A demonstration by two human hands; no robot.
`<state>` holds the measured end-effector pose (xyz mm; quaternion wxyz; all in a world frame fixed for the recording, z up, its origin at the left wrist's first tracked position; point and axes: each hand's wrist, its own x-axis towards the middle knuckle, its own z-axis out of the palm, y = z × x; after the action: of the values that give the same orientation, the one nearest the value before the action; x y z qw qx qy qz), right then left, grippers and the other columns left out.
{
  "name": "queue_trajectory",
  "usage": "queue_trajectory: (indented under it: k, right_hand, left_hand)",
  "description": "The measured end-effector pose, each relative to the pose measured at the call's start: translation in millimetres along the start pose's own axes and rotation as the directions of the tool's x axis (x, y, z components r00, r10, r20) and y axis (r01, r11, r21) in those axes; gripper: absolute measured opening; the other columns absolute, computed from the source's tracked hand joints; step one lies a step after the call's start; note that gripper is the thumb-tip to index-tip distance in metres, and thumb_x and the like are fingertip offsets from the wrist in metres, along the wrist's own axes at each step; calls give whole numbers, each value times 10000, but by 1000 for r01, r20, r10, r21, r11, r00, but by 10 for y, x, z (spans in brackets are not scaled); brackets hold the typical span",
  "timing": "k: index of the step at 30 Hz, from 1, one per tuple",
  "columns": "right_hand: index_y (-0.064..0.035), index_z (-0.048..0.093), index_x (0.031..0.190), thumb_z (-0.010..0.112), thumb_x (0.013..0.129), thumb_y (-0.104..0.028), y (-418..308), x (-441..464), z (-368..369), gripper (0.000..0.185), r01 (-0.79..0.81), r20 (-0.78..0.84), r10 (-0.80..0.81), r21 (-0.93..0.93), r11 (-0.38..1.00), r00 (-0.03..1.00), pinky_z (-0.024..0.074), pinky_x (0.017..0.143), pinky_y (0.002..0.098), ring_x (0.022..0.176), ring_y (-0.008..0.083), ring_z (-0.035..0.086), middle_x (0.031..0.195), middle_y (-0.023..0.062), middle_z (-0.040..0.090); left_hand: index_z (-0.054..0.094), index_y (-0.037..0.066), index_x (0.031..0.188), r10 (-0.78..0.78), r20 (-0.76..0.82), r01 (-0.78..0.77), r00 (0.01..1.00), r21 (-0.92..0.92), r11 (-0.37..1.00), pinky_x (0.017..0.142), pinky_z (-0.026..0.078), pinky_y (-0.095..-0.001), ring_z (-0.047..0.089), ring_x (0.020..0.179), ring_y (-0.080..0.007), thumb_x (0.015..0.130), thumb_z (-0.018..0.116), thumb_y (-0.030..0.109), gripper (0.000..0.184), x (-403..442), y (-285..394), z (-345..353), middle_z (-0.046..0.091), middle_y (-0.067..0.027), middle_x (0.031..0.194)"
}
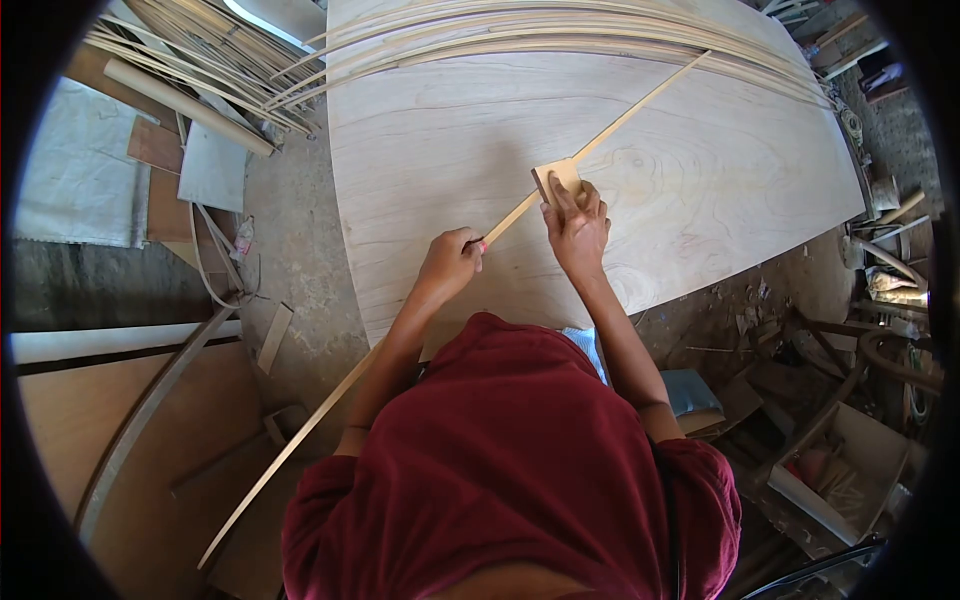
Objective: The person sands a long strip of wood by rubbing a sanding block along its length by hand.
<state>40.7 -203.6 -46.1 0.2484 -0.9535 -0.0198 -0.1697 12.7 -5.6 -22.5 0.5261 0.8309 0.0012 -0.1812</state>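
A long thin wooden strip (640, 107) runs diagonally across the pale plywood sheet (430, 130), and its lower end passes under my left forearm toward the bottom left. My left hand (452, 262) is closed round the strip near the middle, with something small and red at its fingertips. Higher up and to the right, my right hand (578, 228) holds a small flat wooden block (557, 180) against the strip. Its index finger lies stretched on the block's face, with the other fingers bent at the block's edge. The strip is hidden beneath the block.
A bundle of thin strips (480, 40) lies along the sheet's far edge. More strips (215, 60) and a tube (185, 105) are at the upper left. A curved piece (140, 420) stands at the left. An open box (840, 470) sits at the lower right.
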Motion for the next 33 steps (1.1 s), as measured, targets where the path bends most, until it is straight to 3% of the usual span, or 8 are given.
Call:
queue_trajectory:
  k: [2, 8, 13, 15, 19, 22, 26, 33]
  right_hand:
    - [-260, 564, 1241, 651, 765, -237, -43, -35, -37, 484, -7, 4, 7, -50, 999, 1000, 415, 783, 479, 993, 349, 477, 1215, 197, 457]
    - [-277, 555, 1252, 671, 759, -257, -383, -313, -195, 507, 314, 126, -324, 96, 945, 938, 420, 779, 450, 975, 314, 490, 1194, 154, 475]
    - [-279, 567, 1236, 670, 766, -253, 38, -1, -34, 481, 170, -14, -170, -19, 985, 985, 448, 750, 438, 955, 304, 513, 1165, 156, 499]
    - [-258, 582, 1217, 667, 753, -247, 137, 108, -19, 472, -26, 25, 27, -52, 998, 999, 436, 777, 472, 1010, 356, 490, 1191, 196, 476]
    - [-263, 571, 1231, 663, 756, -251, -1, -53, -12, 484, 113, 16, -113, 1, 994, 993, 433, 773, 467, 983, 355, 486, 1191, 208, 472]
    - [-270, 570, 1233, 666, 749, -245, -327, -319, -105, 494, 274, 82, -284, 107, 956, 955, 419, 784, 464, 979, 345, 483, 1182, 199, 476]
    - [-276, 568, 1233, 668, 741, -239, -327, -306, -184, 504, 263, 180, -279, 109, 959, 943, 409, 791, 462, 999, 335, 475, 1186, 185, 471]
    - [-275, 585, 1214, 675, 761, -258, -74, -37, -100, 462, 59, 18, -57, -104, 993, 998, 439, 755, 464, 970, 337, 499, 1187, 174, 482]
  left_hand:
    - [601, -40, 890, 8, -17, -8, 1000, -4, 1000, 475, 402, -245, 491, 501, -98, 878, 488, 54, 148, 29, -42, 0, 563, -52, 602]
    - [596, -32, 853, 36, -74, -34, 997, 20, 999, 528, 428, -280, 545, 546, -149, 857, 513, 62, 125, -1, -44, -38, 593, -85, 616]
    - [604, -33, 843, 9, -75, -7, 997, 23, 1000, 591, 457, -306, 597, 597, -198, 848, 534, 78, 131, -61, 8, -13, 615, -110, 632]
    - [600, -36, 853, -29, -52, 28, 998, -28, 999, 597, 460, -307, 604, 609, -204, 841, 541, 67, 119, -55, -9, 5, 626, -117, 657]
    - [593, -40, 858, 12, -73, -13, 997, -18, 1000, 602, 462, -309, 607, 618, -206, 838, 545, 57, 110, -5, -46, -1, 633, -123, 677]
    - [578, -29, 900, -7, -59, 6, 998, -27, 1000, 518, 409, -257, 518, 566, -101, 846, 545, 39, 93, 0, -75, -18, 607, -65, 659]
    - [583, -34, 862, 65, -108, -65, 992, 5, 998, 574, 444, -282, 572, 601, -150, 831, 561, 40, 83, -34, -105, 19, 620, -93, 665]
    - [602, -37, 846, 80, -132, -83, 988, -13, 996, 584, 464, -299, 596, 591, -189, 810, 578, 57, 103, -5, -126, 55, 623, -117, 653]
